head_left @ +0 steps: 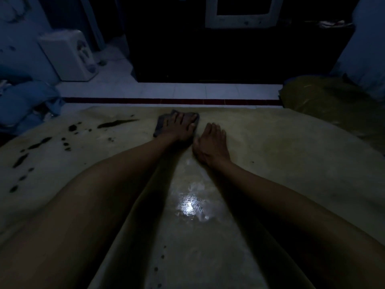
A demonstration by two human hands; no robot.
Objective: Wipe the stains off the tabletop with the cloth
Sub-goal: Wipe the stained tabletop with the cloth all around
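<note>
The scene is dim. A pale yellowish tabletop fills the lower view. My left hand lies flat, fingers spread, pressing a small dark grey cloth onto the table near its far edge. My right hand rests palm down on the bare surface just right of it, holding nothing. Dark stains streak the far left of the table, and several smaller dark blots run down its left side. A wet, shiny patch glints between my forearms.
Beyond the far edge lie a pale tiled floor with a dark red strip, a white appliance at the back left and dark furniture. Blue fabric bunches at the left, an olive sheet at the right.
</note>
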